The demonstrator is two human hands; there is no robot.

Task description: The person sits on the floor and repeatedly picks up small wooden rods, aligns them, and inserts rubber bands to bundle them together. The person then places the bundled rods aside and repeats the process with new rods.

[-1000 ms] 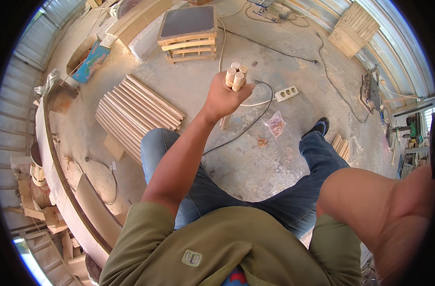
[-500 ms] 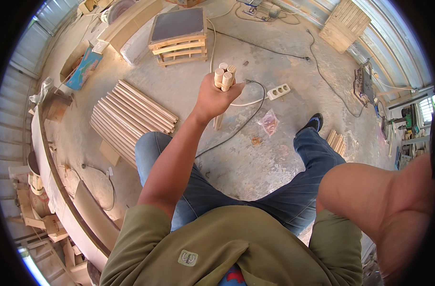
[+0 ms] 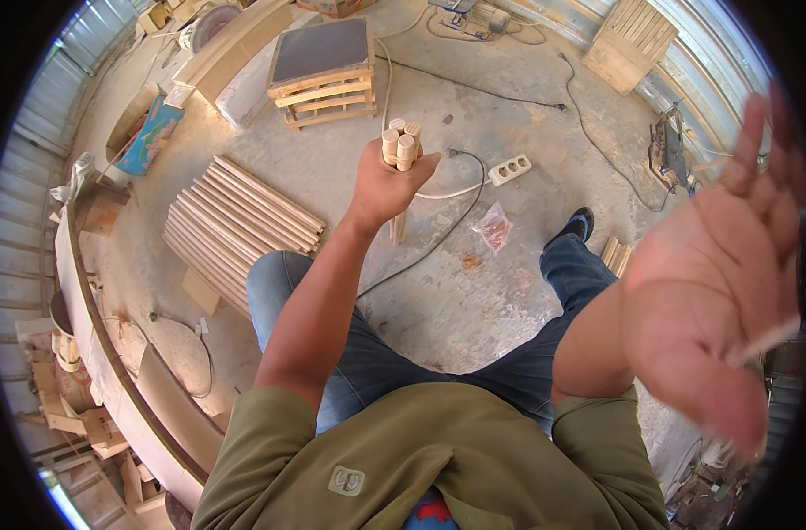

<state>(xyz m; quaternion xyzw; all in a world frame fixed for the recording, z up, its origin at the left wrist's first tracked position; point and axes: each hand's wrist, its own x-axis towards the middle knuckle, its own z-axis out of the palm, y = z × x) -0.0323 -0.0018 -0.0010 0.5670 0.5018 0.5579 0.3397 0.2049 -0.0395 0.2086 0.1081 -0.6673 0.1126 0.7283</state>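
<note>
Woodwkg workshop: dowel bundle (image 3: 404, 152), stacked rods (image 3: 241, 216), conc. floor (image 3: 469, 305) & corrug. metal wall (image 3: 25, 230)

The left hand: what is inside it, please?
The left hand holds a bundle of pale wooden rods. Four ends show above the hand; wood below seems their lower part. The middle lengths are covered and cannot be seen.

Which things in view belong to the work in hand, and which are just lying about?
In hand, or likely part of it:
- wooden rods gripped in the left hand
- similar rods on the floor

Apparently just lying about:
- white power strip
- plastic bag
- blue-sided box
</note>
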